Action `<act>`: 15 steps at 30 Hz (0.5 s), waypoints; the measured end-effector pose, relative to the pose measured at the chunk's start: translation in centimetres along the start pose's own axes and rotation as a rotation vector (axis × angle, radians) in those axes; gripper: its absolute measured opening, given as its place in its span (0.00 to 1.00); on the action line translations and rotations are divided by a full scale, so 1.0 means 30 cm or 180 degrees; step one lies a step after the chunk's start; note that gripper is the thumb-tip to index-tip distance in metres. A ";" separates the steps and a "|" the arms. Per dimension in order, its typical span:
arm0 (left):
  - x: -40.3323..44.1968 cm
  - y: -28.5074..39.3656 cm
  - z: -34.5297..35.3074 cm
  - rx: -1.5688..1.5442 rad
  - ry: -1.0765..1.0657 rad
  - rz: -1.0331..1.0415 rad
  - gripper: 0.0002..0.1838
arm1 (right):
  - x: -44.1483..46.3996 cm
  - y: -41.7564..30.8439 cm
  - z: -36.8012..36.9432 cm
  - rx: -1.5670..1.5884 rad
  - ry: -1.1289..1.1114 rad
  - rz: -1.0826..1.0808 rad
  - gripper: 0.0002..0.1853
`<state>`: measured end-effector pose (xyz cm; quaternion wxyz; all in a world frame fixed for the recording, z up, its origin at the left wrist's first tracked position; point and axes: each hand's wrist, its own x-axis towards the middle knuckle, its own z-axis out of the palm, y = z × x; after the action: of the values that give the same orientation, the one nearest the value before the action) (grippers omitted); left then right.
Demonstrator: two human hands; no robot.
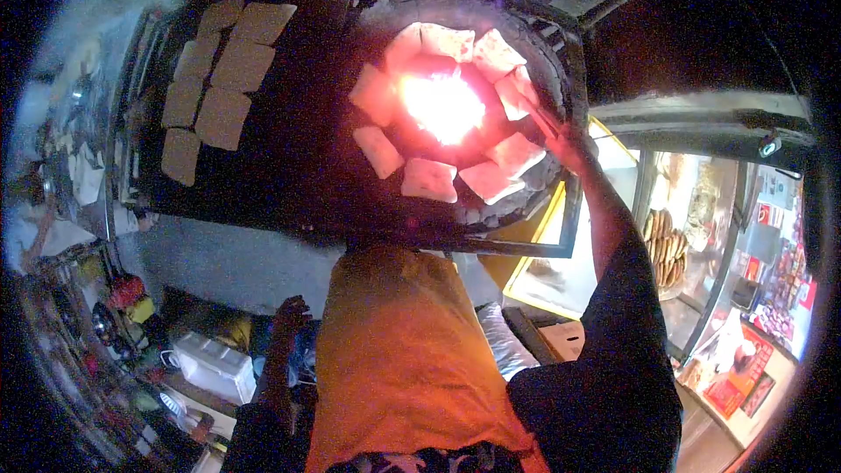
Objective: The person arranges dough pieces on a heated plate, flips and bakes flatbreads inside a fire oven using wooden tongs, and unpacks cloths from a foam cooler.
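Note:
My right hand (571,147) is closed around what look like tongs (541,116), reaching over the right rim of the round oven. The tips of the tongs are at a flat piece of dough (515,90), and glare hides whether they grip it. Several more flat dough pieces (429,180) lie in a ring around the bright fire (445,107), which washes out the middle of the oven. Low on the left, my left hand (292,313) hangs away from the oven, holding nothing, its dim fingers apart.
Several pale dough slabs (223,66) lie on the dark surface left of the oven. A metal frame edge (561,250) borders the oven. At right, a glass case holds stacked breads (664,250). A white plastic box (215,366) stands low on the left.

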<state>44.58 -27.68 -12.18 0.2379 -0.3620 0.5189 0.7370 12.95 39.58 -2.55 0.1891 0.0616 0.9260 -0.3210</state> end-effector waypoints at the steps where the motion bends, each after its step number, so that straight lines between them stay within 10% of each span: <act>1: -0.003 0.007 0.009 0.0004 -0.0007 -0.0002 0.21 | -0.040 -0.036 0.010 0.0733 0.0055 -0.0143 0.22; 4: 0.008 0.002 0.029 -0.0561 -0.0004 0.0015 0.22 | -0.168 -0.080 0.011 0.2890 0.0244 -0.0583 0.14; 6: 0.092 -0.055 -0.049 -0.0303 -0.0355 -0.0483 0.22 | -0.200 0.259 0.155 0.3664 -0.0483 0.0804 0.13; 15: 0.151 0.117 0.108 0.0362 -0.0148 -0.0382 0.19 | -0.270 -0.115 0.275 0.6788 0.0193 0.1391 0.19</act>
<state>38.27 -25.97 -12.97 0.3138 -0.3613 0.5316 0.6989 22.15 31.82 -3.38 0.0684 0.3652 0.1444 -0.9171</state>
